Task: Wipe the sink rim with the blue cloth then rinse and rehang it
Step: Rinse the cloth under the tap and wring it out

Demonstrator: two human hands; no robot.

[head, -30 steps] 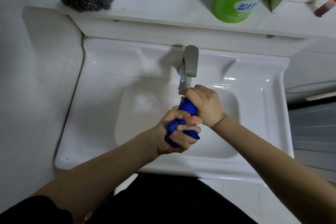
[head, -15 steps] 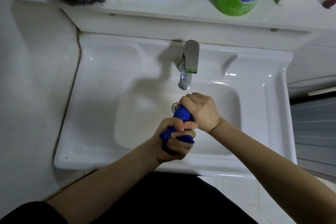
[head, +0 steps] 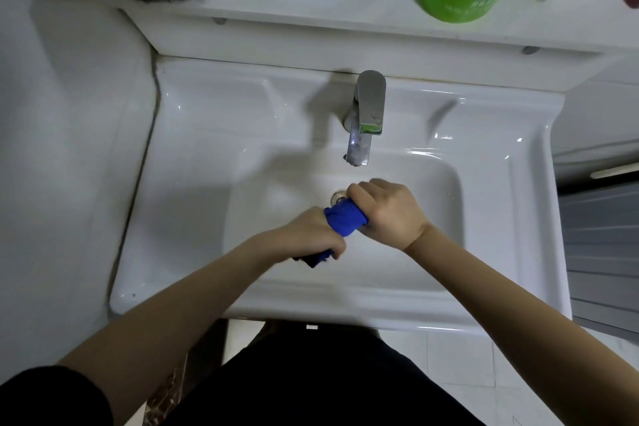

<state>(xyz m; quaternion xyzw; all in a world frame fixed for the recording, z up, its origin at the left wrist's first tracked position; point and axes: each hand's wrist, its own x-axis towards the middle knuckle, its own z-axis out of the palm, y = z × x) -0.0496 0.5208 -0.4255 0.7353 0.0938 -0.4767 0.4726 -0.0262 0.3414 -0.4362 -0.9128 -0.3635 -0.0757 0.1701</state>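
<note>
Cloth (head: 344, 218) twisted btwn hands | L hand (head: 311, 235) + R hand (head: 383, 211) both gripping it | over sink (head: 518, 218) basin

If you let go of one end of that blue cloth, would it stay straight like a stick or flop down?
Probably flop: the blue cloth bunches into a twisted roll between the left hand and right hand, so it looks soft. It may feel heavy for its size and drip, since it is held twisted over the sink.
</note>
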